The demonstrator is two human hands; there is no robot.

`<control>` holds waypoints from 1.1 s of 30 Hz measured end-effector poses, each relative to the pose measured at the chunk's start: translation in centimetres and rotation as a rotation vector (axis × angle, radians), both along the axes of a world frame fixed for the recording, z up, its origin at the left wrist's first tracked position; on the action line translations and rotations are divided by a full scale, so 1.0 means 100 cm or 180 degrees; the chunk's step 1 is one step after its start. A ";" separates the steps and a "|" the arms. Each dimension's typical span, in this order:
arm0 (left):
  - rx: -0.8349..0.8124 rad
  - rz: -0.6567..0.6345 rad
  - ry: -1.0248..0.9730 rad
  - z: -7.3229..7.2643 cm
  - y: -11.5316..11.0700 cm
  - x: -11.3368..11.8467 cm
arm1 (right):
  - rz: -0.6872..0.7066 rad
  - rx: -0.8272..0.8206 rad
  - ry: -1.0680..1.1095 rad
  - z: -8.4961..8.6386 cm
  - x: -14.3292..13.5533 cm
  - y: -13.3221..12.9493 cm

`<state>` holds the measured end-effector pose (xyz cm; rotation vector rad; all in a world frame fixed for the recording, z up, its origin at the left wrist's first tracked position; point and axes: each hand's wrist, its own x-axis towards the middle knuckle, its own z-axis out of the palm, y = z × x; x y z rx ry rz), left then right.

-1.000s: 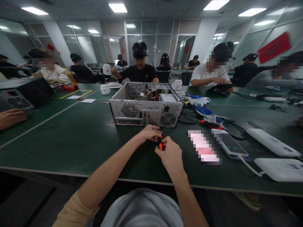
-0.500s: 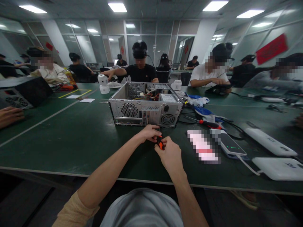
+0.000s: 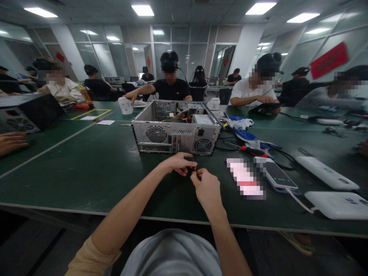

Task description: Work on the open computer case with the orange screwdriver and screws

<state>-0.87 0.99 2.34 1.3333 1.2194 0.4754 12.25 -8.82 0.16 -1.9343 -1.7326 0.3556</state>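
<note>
1. Straight ahead of me an open-topped metal computer case point(image 3: 153, 134) stands on the green table point(image 3: 94, 180), its vented rear panel facing me and loose wires showing inside. It blocks the way forward for both grips.
2. To the right of my hands lies a flat pink thing point(image 3: 245, 177), too pixelated to identify; beyond it rests a white power bank point(image 3: 280, 173) with a lit display and a cable plugged in.
3. Farther right are two more white devices, one point(image 3: 327, 172) behind the other point(image 3: 339, 206).
4. A red-and-black screwdriver point(image 3: 254, 151) lies on cables beside the case, near blue-and-white gloves point(image 3: 240, 122).
5. Off to the left, well apart from me, a co-worker's hand point(image 3: 13, 143) rests by a black computer case point(image 3: 36, 114). Paper slips point(image 3: 105, 122) lie between that case and mine.
6. My right grip point(image 3: 207, 187) is closed around a small screwdriver point(image 3: 195, 169), pinching it between thumb and fingers just in front of the metal case.
7. My left grip point(image 3: 178, 163) reaches in from the other side, a fingertip at the screwdriver's upper end; whether it pinches, I cannot tell.
</note>
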 end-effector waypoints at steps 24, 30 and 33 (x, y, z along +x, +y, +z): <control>0.0237 0.0560 -0.0154 -0.008 -0.004 0.015 | -0.0160 -0.0208 -0.0465 0.010 -0.009 -0.008; 0.0033 -0.0280 -0.0292 -0.004 -0.001 -0.005 | -0.0094 -0.0328 -0.0480 0.010 -0.007 -0.006; -0.0076 -0.0342 -0.0542 -0.005 -0.001 -0.008 | -0.0087 -0.0353 -0.0559 0.011 -0.006 -0.005</control>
